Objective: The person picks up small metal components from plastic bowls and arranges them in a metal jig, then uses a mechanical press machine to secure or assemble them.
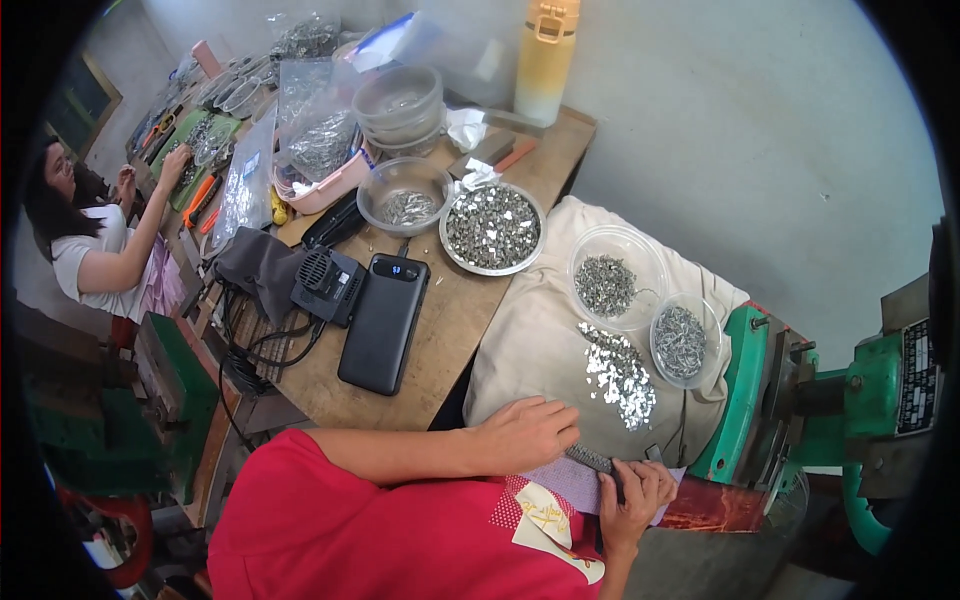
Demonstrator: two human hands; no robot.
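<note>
My left hand point(530, 435) rests at the near edge of the beige cloth point(520, 350), its fingers curled beside one end of a dark grey, textured metal-looking strip point(590, 458). What those fingers pinch, if anything, is hidden. At the strip's other end my right hand point(640, 490) closes around it, thumb against fingers. A small flat metal piece point(653, 453) shows by the right fingertips. Beneath lies a mauve cloth point(560, 485). Loose shiny metal flakes point(620, 380) form a pile beyond my hands. Clear tubs of small metal parts point(605, 285) and thin metal pieces point(684, 345) stand behind it.
Green machines stand at right point(740, 390) and left point(180, 400). On the wooden table point(440, 350) are a black power bank point(384, 322), a dish of metal bits point(492, 228), clear bowls point(405, 195) and a yellow bottle point(546, 60). Another person point(110, 240) works at far left.
</note>
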